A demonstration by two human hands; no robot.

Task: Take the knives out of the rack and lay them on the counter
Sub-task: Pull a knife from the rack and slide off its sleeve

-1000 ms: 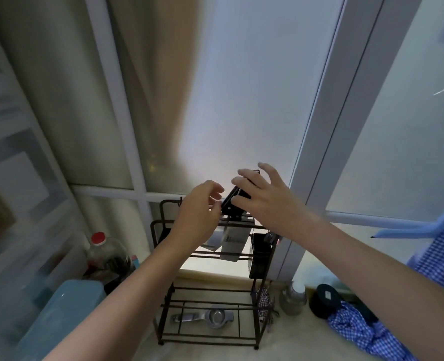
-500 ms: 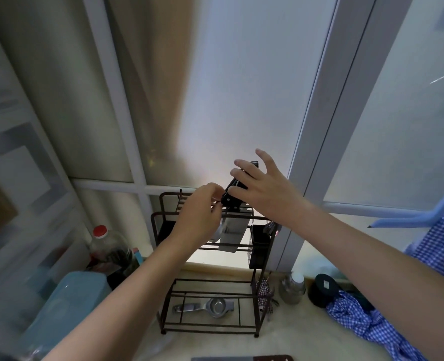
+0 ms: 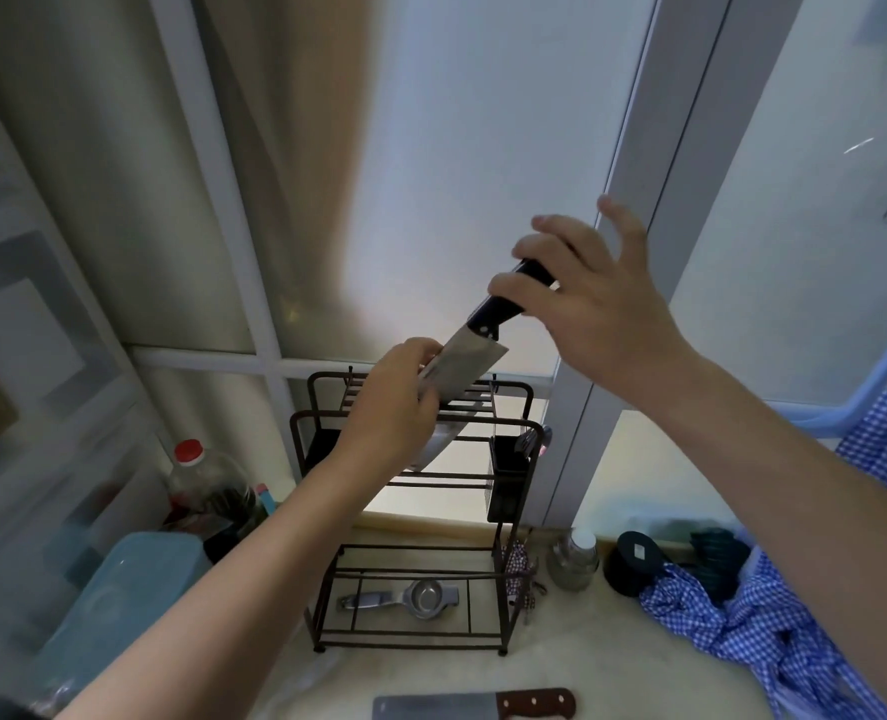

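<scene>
Both hands (image 3: 594,309) hold a black-handled knife (image 3: 475,350) above the rack (image 3: 415,511).

The rack (image 3: 410,511) stood on the worktop (image 3: 586,662), bottle (image 3: 207,491) to its left, jar (image 3: 573,561) to its right, cleaver (image 3: 472,705) lying in front, squeezer (image 3: 405,599) on its lowest shelf.

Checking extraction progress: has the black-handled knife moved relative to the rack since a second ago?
Yes. The black-handled knife has come up and out: its handle, in the right hand, now sits well above the rack top rail, blade mostly clear.
</scene>
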